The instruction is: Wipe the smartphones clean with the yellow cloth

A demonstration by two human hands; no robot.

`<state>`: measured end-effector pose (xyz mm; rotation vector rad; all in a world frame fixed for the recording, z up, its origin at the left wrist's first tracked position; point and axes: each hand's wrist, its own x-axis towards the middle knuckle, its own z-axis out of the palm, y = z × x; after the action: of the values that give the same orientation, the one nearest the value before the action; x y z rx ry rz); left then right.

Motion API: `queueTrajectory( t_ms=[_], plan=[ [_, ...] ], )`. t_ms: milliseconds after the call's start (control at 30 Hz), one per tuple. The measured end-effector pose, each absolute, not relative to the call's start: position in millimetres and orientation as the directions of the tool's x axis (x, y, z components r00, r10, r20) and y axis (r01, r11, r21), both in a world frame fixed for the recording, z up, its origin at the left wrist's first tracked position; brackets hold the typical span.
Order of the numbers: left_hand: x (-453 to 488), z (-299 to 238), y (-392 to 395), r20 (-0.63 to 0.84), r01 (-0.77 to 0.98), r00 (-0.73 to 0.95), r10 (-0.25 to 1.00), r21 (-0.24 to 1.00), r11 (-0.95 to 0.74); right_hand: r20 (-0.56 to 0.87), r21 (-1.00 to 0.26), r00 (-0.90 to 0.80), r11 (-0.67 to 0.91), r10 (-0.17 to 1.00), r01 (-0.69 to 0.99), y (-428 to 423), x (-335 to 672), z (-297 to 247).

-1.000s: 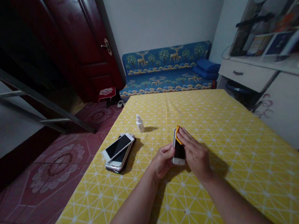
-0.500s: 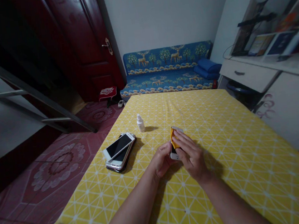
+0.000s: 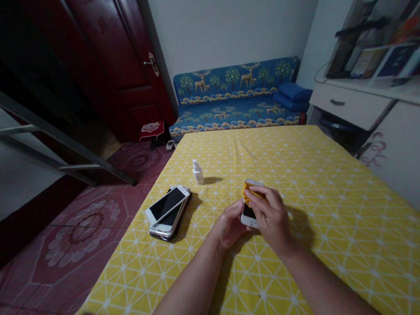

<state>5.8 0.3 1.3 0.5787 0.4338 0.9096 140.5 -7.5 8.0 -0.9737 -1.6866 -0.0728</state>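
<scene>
White-framed smartphone [image 3: 249, 216] pinched in my left hand [image 3: 230, 225]. My right hand [image 3: 272, 216] closes a yellow folded cloth [image 3: 248, 194] against it (screen mostly hidden).

A home room — blue deer-print sofa [image 3: 235, 109], dark red wooden door [image 3: 119, 61], patterned tile floor [image 3: 82, 230], yellow tablecloth [image 3: 318, 246]

Laid on yellow patterned tablecloth [image 3: 318, 246]: stack of glass-fronted smartphones [image 3: 169, 215], left of white smartphone [image 3: 248, 217] held between left hand [image 3: 229, 224] and right hand [image 3: 272, 216]; white plastic dropper bottle [image 3: 197, 173] behind stack. Blue fabric sofa [image 3: 235, 99] beyond tablecloth's far edge.
</scene>
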Motion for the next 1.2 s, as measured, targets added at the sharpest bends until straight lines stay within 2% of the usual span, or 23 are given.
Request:
queueTrajectory(
  t_ms=[267, 567, 800, 1000, 1200],
  plan=[
    [3.7, -0.7, 1.6, -0.059, -0.681, 0.502, 0.863, 0.589, 0.436, 0.827, -0.407, -0.085, 0.695, 0.556, 0.592, -11.4, 136.7, 7.2],
    [0.6, -3.8, 7.3, -0.074, -0.767, 0.424, 0.903, 0.501, 0.401, 0.799, -0.439, -0.178, 0.760, 0.574, 0.479, -14.1, 133.1, 0.2],
    [-0.8, -4.4, 12.2, -0.064, -0.806, 0.426, 0.902, 0.427, 0.411, 0.797, -0.391, -0.251, 0.786, 0.549, 0.479, -14.2, 129.1, -4.3],
    [-3.7, -1.8, 16.4, -0.015, -0.849, 0.377, 0.926, 0.394, 0.352, 0.802, -0.412, -0.158, 0.726, 0.575, 0.551, -9.8, 136.4, -6.8],
    [-3.5, -6.1, 17.6, -0.043, -0.809, 0.380, 0.924, 0.469, 0.354, 0.772, -0.447, -0.121, 0.668, 0.624, 0.594, -8.0, 142.7, -7.7]
  ],
)
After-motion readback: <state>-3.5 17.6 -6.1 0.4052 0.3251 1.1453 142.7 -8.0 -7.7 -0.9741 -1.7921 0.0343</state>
